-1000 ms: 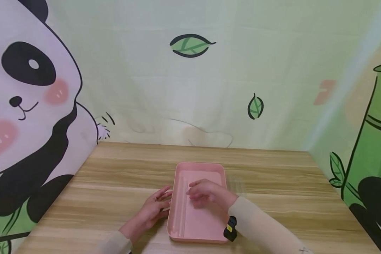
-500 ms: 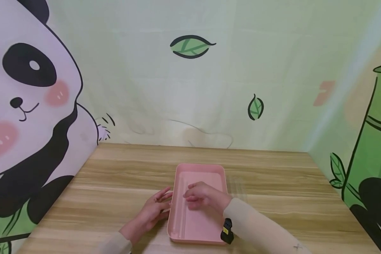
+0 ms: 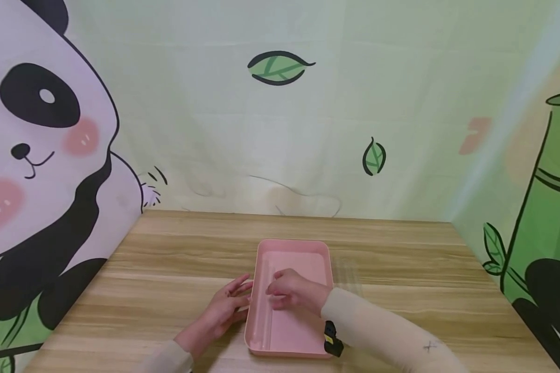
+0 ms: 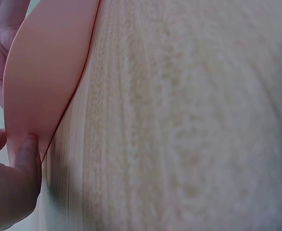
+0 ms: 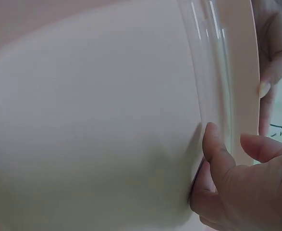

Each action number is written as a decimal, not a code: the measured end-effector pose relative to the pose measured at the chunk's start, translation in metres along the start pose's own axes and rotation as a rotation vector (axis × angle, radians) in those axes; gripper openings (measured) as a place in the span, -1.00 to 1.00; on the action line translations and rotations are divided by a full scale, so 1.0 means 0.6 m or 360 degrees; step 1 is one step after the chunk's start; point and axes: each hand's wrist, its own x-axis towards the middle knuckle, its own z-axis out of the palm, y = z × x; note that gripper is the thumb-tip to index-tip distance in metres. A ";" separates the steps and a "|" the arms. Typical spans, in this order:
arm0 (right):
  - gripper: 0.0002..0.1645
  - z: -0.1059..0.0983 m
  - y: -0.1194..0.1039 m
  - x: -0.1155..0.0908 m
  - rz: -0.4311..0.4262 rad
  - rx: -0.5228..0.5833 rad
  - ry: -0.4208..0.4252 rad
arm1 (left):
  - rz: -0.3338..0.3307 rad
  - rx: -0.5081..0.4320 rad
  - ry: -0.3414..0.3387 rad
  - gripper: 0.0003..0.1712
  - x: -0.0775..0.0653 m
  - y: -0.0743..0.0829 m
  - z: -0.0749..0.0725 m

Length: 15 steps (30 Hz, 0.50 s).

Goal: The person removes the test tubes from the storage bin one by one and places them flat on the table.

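Note:
A pink rectangular tray (image 3: 301, 331) lies on the wooden table. Along its left inner wall run long, see-through plastic tubes (image 3: 263, 326), whose highlights also show in the right wrist view. My right hand (image 3: 291, 290) is down inside the tray, its thumb and curled fingers on either side of a clear tube (image 5: 213, 72). The fingertips cover part of it. My left hand (image 3: 226, 305) is outside the tray's left wall, fingers spread and fairly straight, tips touching the pink wall (image 4: 49, 62) in the left wrist view.
More see-through plastic pieces (image 3: 349, 274) lie on the table right of the tray, partly behind the right sleeve (image 3: 382, 326). A black device (image 3: 332, 339) hangs under the right wrist. Behind the wooden table (image 3: 186, 243) stands a panda-print backdrop (image 3: 205, 129).
My right hand has shifted a little left and nearer to me, toward the clear tubes by the tray's left wall. My left hand and the tray stay in place.

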 end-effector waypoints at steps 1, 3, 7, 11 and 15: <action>-0.21 0.001 0.000 0.000 -0.0005 -0.0002 0.0015 | -0.0001 -0.0001 -0.0001 -0.17 0.000 0.000 0.000; -0.22 0.004 0.000 0.000 -0.0019 -0.0010 0.0040 | -0.0001 -0.0001 0.0001 -0.17 0.001 0.000 0.000; -0.22 0.010 0.000 -0.001 -0.0046 -0.0034 0.0088 | -0.0002 -0.0007 -0.0001 -0.17 0.002 0.000 0.000; -0.22 0.017 0.001 -0.001 -0.0064 -0.0069 0.0136 | -0.0008 -0.0005 0.0004 -0.17 0.003 -0.001 0.000; -0.23 0.020 0.002 -0.004 -0.0073 -0.0117 0.0168 | -0.0007 0.0005 0.0004 -0.17 0.004 -0.003 0.001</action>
